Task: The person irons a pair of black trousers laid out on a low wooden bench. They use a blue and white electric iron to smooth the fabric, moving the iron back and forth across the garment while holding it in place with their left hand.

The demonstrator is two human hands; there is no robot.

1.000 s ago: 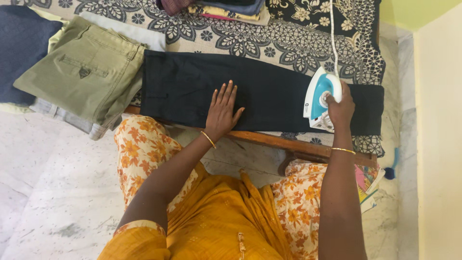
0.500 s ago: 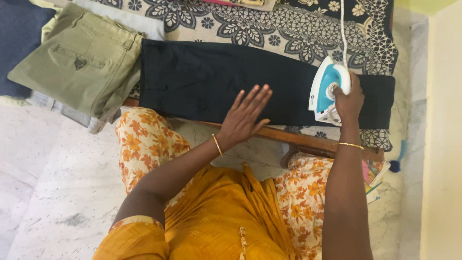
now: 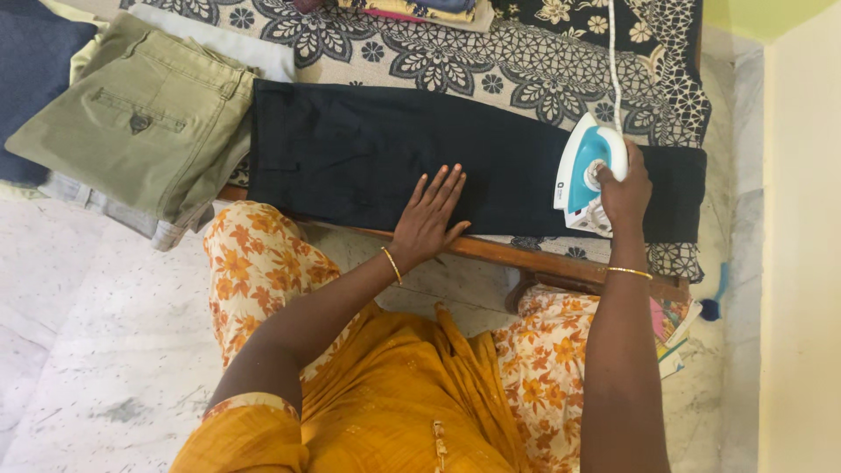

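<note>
Gripping blue-white steam iron (image 3: pixel 585 180) by its handle in my right hand (image 3: pixel 624 194), on dark trousers (image 3: pixel 377 158) near bench's right end | my left hand (image 3: pixel 427 219) flat, fingers spread, pressing trousers at near edge | olive trousers (image 3: pixel 144 114) folded at left | patterned cloth (image 3: pixel 455 66) underneath

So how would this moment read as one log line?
right hand: grips iron on dark trousers | left hand: flat on trousers | beside: folded green trousers
</note>
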